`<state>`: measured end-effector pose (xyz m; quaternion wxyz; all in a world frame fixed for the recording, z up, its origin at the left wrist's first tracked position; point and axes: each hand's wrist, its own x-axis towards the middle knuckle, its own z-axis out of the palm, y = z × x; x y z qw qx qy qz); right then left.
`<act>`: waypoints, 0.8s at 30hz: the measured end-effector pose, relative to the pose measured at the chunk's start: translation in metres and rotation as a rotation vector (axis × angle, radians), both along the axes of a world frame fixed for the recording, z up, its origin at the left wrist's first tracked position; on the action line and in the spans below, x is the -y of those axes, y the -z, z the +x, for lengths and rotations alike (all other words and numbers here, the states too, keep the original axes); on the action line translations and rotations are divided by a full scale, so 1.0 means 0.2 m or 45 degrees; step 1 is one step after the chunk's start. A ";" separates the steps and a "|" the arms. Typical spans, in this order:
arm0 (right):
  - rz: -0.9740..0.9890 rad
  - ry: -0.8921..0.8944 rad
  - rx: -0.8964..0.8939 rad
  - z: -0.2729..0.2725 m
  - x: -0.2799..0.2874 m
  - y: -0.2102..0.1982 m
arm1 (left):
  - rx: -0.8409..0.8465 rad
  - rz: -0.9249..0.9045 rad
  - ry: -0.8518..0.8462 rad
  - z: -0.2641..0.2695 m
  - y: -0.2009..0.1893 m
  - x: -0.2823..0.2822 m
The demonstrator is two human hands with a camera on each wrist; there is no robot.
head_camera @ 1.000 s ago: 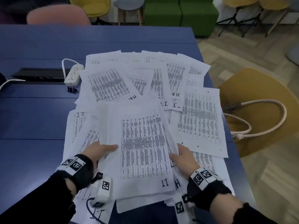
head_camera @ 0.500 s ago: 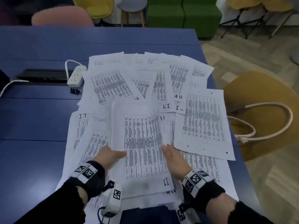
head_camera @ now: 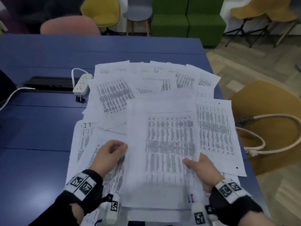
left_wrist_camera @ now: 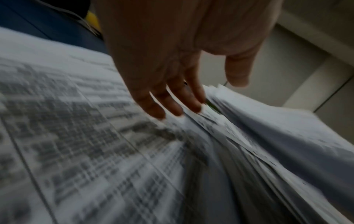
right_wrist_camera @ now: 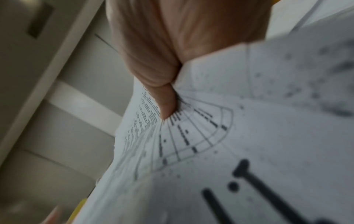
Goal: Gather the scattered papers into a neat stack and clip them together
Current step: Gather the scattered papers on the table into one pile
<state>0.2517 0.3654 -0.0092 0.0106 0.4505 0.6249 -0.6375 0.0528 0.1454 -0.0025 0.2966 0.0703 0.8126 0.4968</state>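
Stack [head_camera: 164,154] upright in right hand [head_camera: 203,172] — long axis table-far

hands [head_camera: 110,154] lifting papers [head_camera: 169,149], blue table [head_camera: 40,128]

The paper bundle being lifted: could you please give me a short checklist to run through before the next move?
1. Right hand grips the bundle: ok.
2. Left hand holds the bundle: not ok, its fingers only touch the edge.
3. Bundle edges squared: not ok, they are fanned.
4. Loose sheets all gathered: not ok.
5. Clip within reach by the power strip: ok.
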 end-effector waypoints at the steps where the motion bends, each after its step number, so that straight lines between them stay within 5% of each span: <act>1: 0.014 0.038 0.009 0.01 -0.03 0.01 | -0.120 -0.081 -0.117 -0.06 -0.01 0.05; 4: 0.056 0.165 0.067 0.01 -0.09 0.04 | -0.329 -0.607 -0.307 -0.25 0.01 0.23; 7: 0.034 0.269 0.107 -0.02 -0.08 0.07 | -0.149 -0.903 -0.312 -0.37 0.05 0.34; 15: 0.100 0.209 0.169 -0.07 -0.01 0.13 | 0.044 -0.713 -0.165 -0.41 0.13 0.26; 24: 0.179 0.202 0.137 -0.10 0.03 0.11 | -0.334 -0.531 -0.274 -0.43 0.06 0.44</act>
